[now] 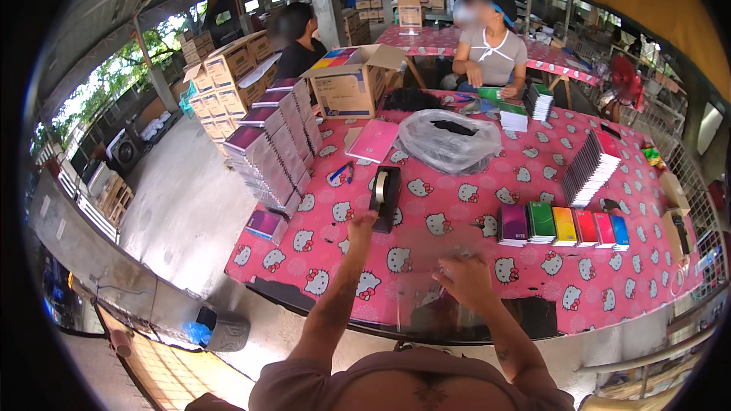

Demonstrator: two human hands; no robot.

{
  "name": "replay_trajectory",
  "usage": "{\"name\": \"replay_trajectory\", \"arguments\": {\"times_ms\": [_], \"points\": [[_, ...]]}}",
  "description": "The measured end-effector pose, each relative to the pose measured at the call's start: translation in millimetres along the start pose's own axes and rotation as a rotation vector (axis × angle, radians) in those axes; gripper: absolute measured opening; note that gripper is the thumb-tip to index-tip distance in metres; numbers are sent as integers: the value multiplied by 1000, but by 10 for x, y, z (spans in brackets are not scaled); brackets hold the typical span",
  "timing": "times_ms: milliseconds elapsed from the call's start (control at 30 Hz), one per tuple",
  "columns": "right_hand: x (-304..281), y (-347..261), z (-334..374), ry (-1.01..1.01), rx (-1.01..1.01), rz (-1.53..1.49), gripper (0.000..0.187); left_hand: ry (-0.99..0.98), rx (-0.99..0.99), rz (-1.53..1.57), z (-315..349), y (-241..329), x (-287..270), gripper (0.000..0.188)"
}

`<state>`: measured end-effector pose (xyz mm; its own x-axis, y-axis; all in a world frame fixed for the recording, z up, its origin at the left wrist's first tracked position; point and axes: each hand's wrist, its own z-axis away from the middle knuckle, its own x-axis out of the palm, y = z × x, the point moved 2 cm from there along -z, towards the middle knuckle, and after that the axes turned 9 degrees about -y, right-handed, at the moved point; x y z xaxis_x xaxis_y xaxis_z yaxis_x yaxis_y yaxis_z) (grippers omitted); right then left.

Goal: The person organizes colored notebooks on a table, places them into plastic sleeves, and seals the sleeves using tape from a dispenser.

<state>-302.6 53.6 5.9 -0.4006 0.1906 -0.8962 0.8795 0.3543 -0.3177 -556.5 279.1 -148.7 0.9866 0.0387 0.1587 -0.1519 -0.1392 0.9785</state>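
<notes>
My left hand (363,222) is at the near end of a black tape dispenser (387,209) that carries a pale roll of tape. Its fingers are closed together; whatever is between them is too small to make out. Over the table's near side, my right hand (466,278) has its fingers curled on a sheet or bag of clear plastic (426,289), hard to see against the cloth. To the right of it stands a row of small notebook stacks (562,225) in purple, green, yellow, red, pink and blue.
Tall notebook stacks (266,148) line the table's left side. Behind are an open carton (349,90), a pink notebook (373,141) and a large clear plastic bag (449,141). Blue-handled cutters (341,173) lie near the dispenser. A leaning notebook pile (591,169) stands right; a co-worker (493,53) handles notebooks opposite.
</notes>
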Motion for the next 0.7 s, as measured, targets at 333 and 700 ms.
{"name": "replay_trajectory", "arguments": {"times_ms": [333,700], "points": [[-65,-125,34,-112,130,81,28,-684,93,-178,568,802,47,10],[-262,-114,58,-85,35,56,38,-1163,319,-386,993,1311,947,22]]}}
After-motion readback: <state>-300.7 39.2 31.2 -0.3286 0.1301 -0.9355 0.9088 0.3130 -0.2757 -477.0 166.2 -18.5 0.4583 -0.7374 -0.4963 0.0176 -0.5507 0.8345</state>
